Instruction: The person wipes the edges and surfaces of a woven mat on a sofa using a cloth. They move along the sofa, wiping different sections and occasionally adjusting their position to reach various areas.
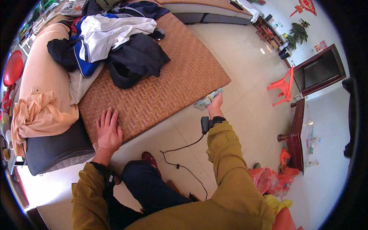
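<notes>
My left hand (108, 132) lies flat on the near left corner of a woven brown mat (161, 95) covering a sofa seat, its fingers spread a little and nothing in them. Out at the right, my right hand (216, 104) grips a pale blue-grey cloth (206, 100) against the mat's near edge, close to the right corner. Part of the cloth hangs below that edge. Farther back on the mat sits a heap of clothes, with a white garment (115, 31) on top and a black one (141, 57) beside it.
A peach cover (46, 69) drapes the dark sofa armrest (57, 152) at left. Across the tiled floor stand a red plastic chair (281, 84) and a dark red wooden piece of furniture (294, 138). A pink basket (261, 178) is near my right elbow. A black cable (187, 146) hangs from my right wrist.
</notes>
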A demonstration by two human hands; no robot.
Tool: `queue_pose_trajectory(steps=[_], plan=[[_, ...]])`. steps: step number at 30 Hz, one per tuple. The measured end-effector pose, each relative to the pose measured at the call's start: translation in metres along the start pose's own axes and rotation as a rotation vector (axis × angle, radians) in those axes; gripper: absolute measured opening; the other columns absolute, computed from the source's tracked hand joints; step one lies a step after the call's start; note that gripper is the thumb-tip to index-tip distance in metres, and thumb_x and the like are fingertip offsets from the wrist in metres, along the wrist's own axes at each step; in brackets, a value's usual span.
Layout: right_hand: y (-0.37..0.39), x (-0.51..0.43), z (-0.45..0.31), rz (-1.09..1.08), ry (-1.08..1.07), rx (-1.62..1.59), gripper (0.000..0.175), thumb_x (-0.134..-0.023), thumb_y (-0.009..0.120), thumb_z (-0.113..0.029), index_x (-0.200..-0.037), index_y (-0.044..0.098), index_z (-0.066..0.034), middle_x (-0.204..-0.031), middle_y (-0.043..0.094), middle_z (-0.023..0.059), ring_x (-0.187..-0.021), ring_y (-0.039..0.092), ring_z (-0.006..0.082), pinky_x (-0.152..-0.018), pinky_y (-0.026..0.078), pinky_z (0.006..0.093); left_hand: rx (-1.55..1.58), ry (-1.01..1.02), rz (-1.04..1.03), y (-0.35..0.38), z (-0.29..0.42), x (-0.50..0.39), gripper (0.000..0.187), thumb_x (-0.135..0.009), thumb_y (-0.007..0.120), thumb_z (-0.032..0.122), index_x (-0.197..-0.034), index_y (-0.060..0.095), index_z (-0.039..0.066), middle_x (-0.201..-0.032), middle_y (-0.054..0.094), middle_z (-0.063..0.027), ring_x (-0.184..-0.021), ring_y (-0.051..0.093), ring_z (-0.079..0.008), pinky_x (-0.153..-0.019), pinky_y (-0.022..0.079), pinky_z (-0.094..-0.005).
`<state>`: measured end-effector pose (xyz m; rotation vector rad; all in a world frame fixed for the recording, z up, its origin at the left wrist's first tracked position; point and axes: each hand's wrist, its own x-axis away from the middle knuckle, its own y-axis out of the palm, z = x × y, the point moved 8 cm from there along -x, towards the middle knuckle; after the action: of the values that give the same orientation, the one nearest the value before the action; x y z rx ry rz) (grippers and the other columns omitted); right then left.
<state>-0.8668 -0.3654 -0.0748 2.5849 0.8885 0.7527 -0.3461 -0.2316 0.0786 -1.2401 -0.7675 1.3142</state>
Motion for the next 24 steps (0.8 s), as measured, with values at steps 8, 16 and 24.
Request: queue_pose_trajectory(steps=[8,16,24], plan=[[-0.011,0.087,0.079,-0.050,0.187,0.030,0.029,-0.097,0.046,-0.034,-0.115,0.055,-0.0125,-0.113,0.060,0.0049,-0.098,0.059,0.0259,-0.080,0.051,0.0476,0.021,0.007,0.040,0.002,-0.002,0.003,0.057,-0.082,0.055,0.018,-0.138,0.045,0.009,-0.145,0.040,-0.0164,-0.136,0.034,-0.0366,-0.112,0.023,-0.0503],[0.006,0.247,0.181,-0.524,0.256,0.520,0.023,-0.096,0.051,-0.026,-0.110,0.056,-0.0092,-0.103,0.063,0.0074,-0.094,0.061,0.0266,-0.078,0.053,0.0495,-0.022,0.001,0.074,0.006,-0.005,0.003,0.055,-0.084,0.054,0.021,-0.137,0.046,0.011,-0.145,0.041,-0.0139,-0.135,0.035,-0.0338,-0.112,0.024,-0.0496],[0.001,0.300,0.207,-0.407,0.711,0.281,0.018,-0.097,0.044,-0.016,-0.106,0.055,-0.0060,-0.102,0.060,0.0116,-0.090,0.061,0.0272,-0.068,0.054,0.0472,0.004,0.006,0.067,0.007,-0.006,0.002,0.056,-0.083,0.055,0.021,-0.137,0.046,0.011,-0.146,0.041,-0.0139,-0.136,0.035,-0.0338,-0.112,0.024,-0.0491]])
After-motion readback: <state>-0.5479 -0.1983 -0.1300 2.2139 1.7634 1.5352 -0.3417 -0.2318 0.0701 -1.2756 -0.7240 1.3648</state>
